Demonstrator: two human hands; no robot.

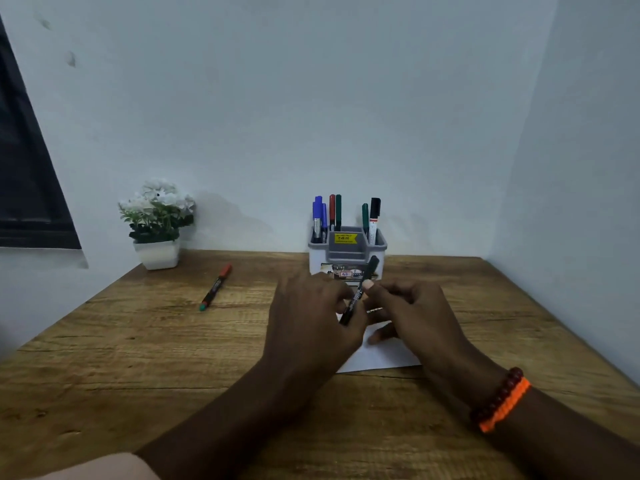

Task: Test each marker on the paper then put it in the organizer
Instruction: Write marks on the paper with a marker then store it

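A black marker (360,292) slants between both hands, its cap end up near the organizer. My left hand (311,320) grips its lower barrel and my right hand (412,313) pinches it near the middle. Under the hands lies a white sheet of paper (381,355), mostly covered. The grey and white organizer (346,252) stands just behind, holding several blue, red, green and black markers. One red-capped marker (216,287) lies loose on the table to the left.
A white pot of white flowers (157,223) stands at the back left of the wooden table (138,358). Walls close the back and right sides. A dark window frame (27,168) is at the far left.
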